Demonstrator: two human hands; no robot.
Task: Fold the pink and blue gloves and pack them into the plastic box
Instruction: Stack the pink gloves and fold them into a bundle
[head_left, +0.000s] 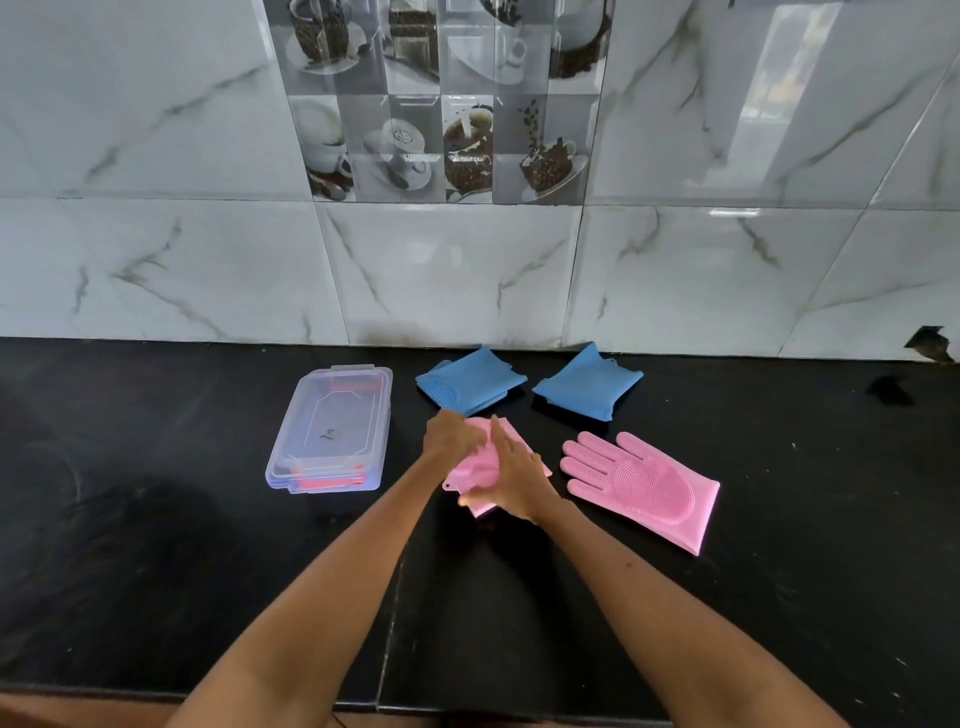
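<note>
Two folded blue gloves lie near the wall, one (470, 382) in the middle and the other (587, 382) to its right. A pink glove (644, 483) lies flat and unfolded on the right, palm ridges up. A second pink glove (480, 460) is doubled over under both my hands. My left hand (449, 434) grips its far left edge. My right hand (514, 478) presses flat on its middle. The clear plastic box (332, 431) sits to the left with its lid on.
The black stone counter (156, 519) runs to a marble-tiled wall (467, 270) right behind the blue gloves. The counter's front edge (363, 704) is at the bottom of the view. A dark chip (930, 343) marks the wall at far right.
</note>
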